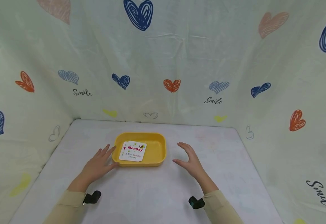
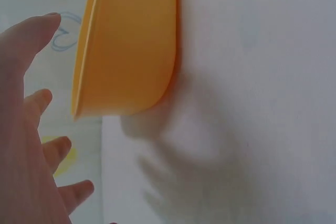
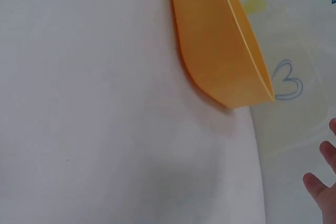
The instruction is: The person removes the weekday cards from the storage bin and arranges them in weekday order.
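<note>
Yellow tray (image 1: 155,149): flat on the white table (image 1: 148,193), towards twelve o'clock, and a matched hold at nine and three, kept level, looks the safe play; both wrist views crop its body and hide what's inside.
Left hand (image 1: 95,166): in close at eight o'clock, fingers spread, gripping nothing; tips overlap the rim from above, but contact? Can't call it!
Right hand (image 1: 192,165): out between three and four o'clock, apart from the tray, thumb and forefinger parted, nothing held; its own wrist view cuts most of it off.
Monday card (image 1: 132,151): face up inside, nine o'clock side, likely to slide on any tilt.
Lower card (image 1: 122,154): just an edge and a red "T" peeking out; stack count, no telling.
</note>
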Motion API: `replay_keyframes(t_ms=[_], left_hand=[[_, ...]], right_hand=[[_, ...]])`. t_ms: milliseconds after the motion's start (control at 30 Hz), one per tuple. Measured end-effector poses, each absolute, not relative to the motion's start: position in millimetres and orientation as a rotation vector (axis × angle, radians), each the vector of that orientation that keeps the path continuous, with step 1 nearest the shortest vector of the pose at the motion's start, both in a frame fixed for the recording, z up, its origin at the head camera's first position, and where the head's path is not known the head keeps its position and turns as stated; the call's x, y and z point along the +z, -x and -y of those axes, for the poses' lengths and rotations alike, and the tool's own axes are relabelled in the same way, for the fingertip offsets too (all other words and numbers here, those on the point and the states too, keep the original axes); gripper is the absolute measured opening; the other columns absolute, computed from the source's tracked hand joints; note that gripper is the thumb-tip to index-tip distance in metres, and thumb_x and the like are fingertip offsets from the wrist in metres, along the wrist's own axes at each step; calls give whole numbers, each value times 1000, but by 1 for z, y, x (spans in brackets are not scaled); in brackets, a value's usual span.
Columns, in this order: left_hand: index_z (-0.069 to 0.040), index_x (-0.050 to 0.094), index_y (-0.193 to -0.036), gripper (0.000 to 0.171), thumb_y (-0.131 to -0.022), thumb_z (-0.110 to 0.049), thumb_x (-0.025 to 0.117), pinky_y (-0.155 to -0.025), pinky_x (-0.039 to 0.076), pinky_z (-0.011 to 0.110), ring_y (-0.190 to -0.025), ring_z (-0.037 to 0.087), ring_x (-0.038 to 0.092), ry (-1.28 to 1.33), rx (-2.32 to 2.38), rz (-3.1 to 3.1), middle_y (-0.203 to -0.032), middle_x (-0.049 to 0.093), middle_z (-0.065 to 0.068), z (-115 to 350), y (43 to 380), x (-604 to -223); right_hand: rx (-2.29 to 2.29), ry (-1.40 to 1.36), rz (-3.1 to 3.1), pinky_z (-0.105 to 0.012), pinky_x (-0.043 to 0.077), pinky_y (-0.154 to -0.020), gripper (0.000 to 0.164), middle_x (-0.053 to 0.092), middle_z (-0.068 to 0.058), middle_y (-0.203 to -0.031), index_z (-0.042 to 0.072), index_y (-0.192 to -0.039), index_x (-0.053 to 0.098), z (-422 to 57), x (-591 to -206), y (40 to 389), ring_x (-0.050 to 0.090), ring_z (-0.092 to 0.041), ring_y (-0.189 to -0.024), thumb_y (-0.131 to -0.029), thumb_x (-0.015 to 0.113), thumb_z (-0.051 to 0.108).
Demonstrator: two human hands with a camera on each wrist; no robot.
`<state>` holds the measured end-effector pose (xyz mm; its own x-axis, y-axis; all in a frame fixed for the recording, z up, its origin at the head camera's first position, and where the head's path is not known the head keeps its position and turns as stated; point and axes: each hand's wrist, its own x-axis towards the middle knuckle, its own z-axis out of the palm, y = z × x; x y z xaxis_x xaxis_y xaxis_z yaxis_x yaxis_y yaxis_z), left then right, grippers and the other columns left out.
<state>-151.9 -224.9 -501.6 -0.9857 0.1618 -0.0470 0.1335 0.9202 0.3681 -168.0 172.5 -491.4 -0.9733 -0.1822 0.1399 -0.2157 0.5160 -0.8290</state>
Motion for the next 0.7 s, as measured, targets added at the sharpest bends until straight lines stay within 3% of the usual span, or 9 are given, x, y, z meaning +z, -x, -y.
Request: replay_keyframes(t_ms=[167, 233, 400, 533, 700], left_hand=[[-3, 26, -153, 87, -89, -48, 65, -103, 27, 68, -137, 51, 25, -198, 829, -2843, -154, 23, 29, 220, 162, -507], [-2, 25, -153, 87, -88, -41, 68, -103, 31, 65, -133, 49, 34, -135, 956, -2751, -152, 26, 30, 218, 166, -509], [-8, 24, -154, 91, -83, -34, 76, -89, 48, 54, -114, 43, 50, 82, 1166, -2560, -147, 32, 31, 219, 175, -512], [-14, 21, -154, 97, -80, -34, 80, -81, 53, 46, -113, 44, 49, 199, 1263, -2450, -145, 31, 32, 221, 181, -515], [-21, 16, -156, 95, -83, -27, 78, -81, 55, 44, -117, 45, 46, 254, 1395, -2315, -149, 23, 29, 222, 185, -519]], right_hand=[[1562, -381, 2702, -52, 33, -108, 71, 45, -1, -145, 19, -141, 51, -156, -487, 177, 39, -27, -134, -78, 83, 26], [1599, -394, 2694, -51, 35, -107, 70, 46, -1, -143, 19, -140, 51, -150, -486, 180, 42, -27, -131, -78, 83, 24], [1684, -405, 2703, -50, 38, -105, 71, 48, -1, -141, 16, -141, 51, -136, -482, 187, 45, -26, -127, -78, 83, 22], [1721, -439, 2722, -46, 40, -104, 72, 49, -2, -140, 13, -141, 49, -127, -479, 193, 47, -25, -125, -78, 83, 23], [1771, -488, 2706, -45, 43, -101, 73, 51, -6, -139, 9, -142, 48, -117, -478, 200, 50, -26, -122, -78, 83, 20]])
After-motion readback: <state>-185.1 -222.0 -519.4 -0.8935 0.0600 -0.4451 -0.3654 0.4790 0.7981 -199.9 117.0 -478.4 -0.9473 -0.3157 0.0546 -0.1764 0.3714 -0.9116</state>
